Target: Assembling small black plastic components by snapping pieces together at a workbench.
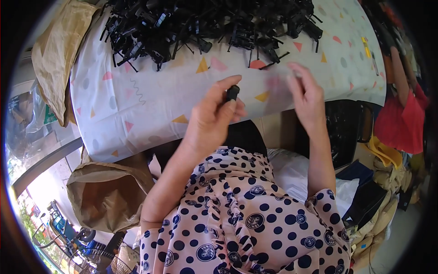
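Note:
My left hand (214, 106) is closed round a small black plastic piece (232, 93), whose end stands up between thumb and fingers. It is held over the near part of the table; the fingers hide the rest of the piece. To the right, my right hand (306, 93) is raised above the table near its front edge. Its fingers are partly stretched and apart, somewhat blurred, and nothing shows in them. Beyond both hands lies a big heap of black plastic parts (196, 27) with thin strap-like ends sticking out.
A pale cover with coloured shapes (159, 91) drapes the table. A yellow-handled tool (366, 47) lies at far right. An open brown paper bag (109, 171) stands at lower left, with brown paper (59, 50) above. A person in red (404, 118) is at the right.

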### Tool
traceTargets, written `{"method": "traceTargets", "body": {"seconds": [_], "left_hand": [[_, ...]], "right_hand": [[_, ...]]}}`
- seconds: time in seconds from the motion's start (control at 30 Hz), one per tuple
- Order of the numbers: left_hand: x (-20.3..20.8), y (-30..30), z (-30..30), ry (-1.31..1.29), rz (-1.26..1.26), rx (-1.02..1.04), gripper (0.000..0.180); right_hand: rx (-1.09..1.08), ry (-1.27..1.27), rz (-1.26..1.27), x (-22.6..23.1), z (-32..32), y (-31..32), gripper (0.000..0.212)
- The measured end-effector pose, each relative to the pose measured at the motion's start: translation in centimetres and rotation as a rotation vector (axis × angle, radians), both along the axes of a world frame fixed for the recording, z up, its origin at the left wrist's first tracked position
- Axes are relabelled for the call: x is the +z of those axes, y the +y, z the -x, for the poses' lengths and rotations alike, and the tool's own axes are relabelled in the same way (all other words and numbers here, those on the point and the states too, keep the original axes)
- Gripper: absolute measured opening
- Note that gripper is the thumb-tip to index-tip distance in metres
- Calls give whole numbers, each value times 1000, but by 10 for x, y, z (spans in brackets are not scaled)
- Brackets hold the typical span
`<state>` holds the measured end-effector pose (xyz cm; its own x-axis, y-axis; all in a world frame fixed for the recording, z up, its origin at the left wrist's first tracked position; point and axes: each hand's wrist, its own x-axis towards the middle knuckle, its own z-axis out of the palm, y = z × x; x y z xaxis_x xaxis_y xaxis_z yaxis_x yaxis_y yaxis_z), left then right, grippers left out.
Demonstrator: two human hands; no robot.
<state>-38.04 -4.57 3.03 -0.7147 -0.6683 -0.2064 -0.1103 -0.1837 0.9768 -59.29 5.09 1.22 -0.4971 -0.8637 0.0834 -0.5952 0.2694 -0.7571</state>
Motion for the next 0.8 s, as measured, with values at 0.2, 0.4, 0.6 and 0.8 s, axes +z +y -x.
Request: {"method": "traceTargets", "body": {"seconds": [0.2,0.4,0.6,0.8], "left_hand": [[-2,3,-8,285,-865,47,20],[-24,13,-27,381,-1057,171,24],[-14,18,-24,312,-774,88,28],[-2,15,-29,377,-489,182,41]], "right_hand": [[39,520,-94,-6,31,-23,29],[226,646,71,-21,40,-32,20],[56,47,205,-13,14,-17,7],[258,-188,150,6,-92,-12,6]]}}
